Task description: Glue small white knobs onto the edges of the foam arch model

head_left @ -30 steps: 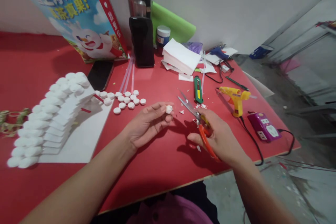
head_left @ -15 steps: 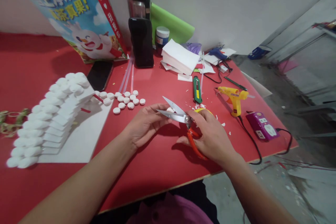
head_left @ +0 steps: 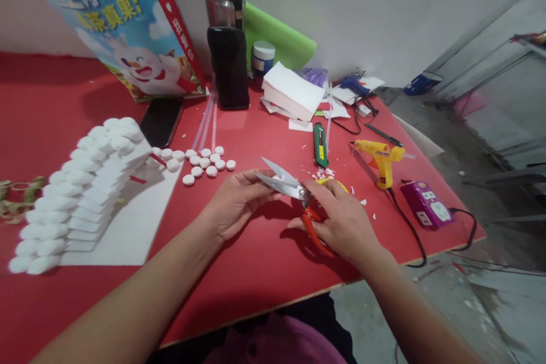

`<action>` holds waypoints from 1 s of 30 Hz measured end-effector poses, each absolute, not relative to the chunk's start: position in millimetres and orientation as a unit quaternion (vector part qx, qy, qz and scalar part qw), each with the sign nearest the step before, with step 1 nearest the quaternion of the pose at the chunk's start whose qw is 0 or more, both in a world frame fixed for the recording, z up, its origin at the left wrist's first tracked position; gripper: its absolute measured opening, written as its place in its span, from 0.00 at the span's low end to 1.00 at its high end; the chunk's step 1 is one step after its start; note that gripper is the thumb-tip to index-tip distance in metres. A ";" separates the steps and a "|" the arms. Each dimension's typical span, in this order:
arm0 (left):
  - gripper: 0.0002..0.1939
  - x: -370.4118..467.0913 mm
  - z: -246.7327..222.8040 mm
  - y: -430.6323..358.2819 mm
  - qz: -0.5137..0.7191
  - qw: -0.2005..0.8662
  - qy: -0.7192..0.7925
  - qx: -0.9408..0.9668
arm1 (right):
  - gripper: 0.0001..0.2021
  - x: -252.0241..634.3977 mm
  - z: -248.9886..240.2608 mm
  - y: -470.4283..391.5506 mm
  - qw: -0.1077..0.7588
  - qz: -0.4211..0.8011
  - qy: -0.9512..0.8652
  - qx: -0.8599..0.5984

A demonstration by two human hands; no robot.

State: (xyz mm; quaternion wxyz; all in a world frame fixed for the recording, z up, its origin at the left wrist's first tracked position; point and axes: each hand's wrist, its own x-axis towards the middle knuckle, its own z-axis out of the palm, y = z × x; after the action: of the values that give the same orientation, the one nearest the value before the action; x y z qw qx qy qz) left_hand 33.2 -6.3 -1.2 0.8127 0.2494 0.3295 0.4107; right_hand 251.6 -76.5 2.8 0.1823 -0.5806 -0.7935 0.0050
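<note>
My right hand point(head_left: 341, 216) grips a pair of scissors point(head_left: 285, 183) with an orange-red handle loop and a yellow one. The blades point left, parted by a narrow gap, and reach over the fingertips of my left hand point(head_left: 239, 199). Those fingers pinch a small white piece, mostly hidden behind the blades. White scraps point(head_left: 326, 173) lie just beyond my right hand. Left of my hands, several round white pieces point(head_left: 211, 171) are scattered on the red table point(head_left: 239, 296).
A stepped white model point(head_left: 89, 205) edged with round pieces stands on a white board at left. Ahead are a green cutter point(head_left: 320, 145), paper stack point(head_left: 292, 91) and upright black phone-like object point(head_left: 228, 68). A yellow glue gun point(head_left: 379, 159) and corded purple box point(head_left: 426, 205) lie at right.
The scissor blades have closed slightly over the white piece, which now shows less. Both hands stay almost in the same place.
</note>
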 end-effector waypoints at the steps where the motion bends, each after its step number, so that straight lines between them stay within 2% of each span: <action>1: 0.15 33.0 -1.4 -6.2 0.410 0.813 0.329 0.252 | 0.27 252.1 3.0 -76.7 0.182 0.000 -0.795 -0.579; 7: 0.14 31.5 -1.3 -4.6 0.402 0.815 0.336 0.245 | 0.24 254.0 1.1 -78.4 0.201 -0.001 -0.797 -0.569; 11: 0.12 30.9 -1.6 -4.4 0.401 0.820 0.344 0.220 | 0.20 254.7 4.6 -77.3 0.265 0.116 -0.751 -0.594; 14: 0.12 30.8 -1.2 -4.3 0.398 0.821 0.351 0.210 | 0.22 257.9 11.0 -74.9 0.261 0.194 -0.714 -0.620; 18: 0.11 30.7 -0.8 -3.8 0.398 0.821 0.347 0.216 | 0.28 260.9 14.5 -74.0 0.248 0.207 -0.726 -0.607; 22: 0.12 30.9 -1.7 -3.9 0.407 0.823 0.337 0.208 | 0.30 254.5 12.1 -76.0 0.233 0.196 -0.744 -0.594; 26: 0.10 29.7 -1.9 -3.4 0.404 0.821 0.341 0.214 | 0.29 251.2 13.1 -74.5 0.255 0.177 -0.738 -0.600; 30: 0.09 25.0 -0.3 0.5 0.404 0.812 0.339 0.248 | 0.25 262.6 20.2 -70.9 0.269 0.242 -0.692 -0.625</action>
State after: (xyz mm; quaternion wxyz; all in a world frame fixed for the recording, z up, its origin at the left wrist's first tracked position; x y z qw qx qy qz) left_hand 25.0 0.5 -0.3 0.8125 0.2476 0.3395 0.4041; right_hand 262.6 -70.9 20.2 0.2690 -0.6252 -0.6915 0.2420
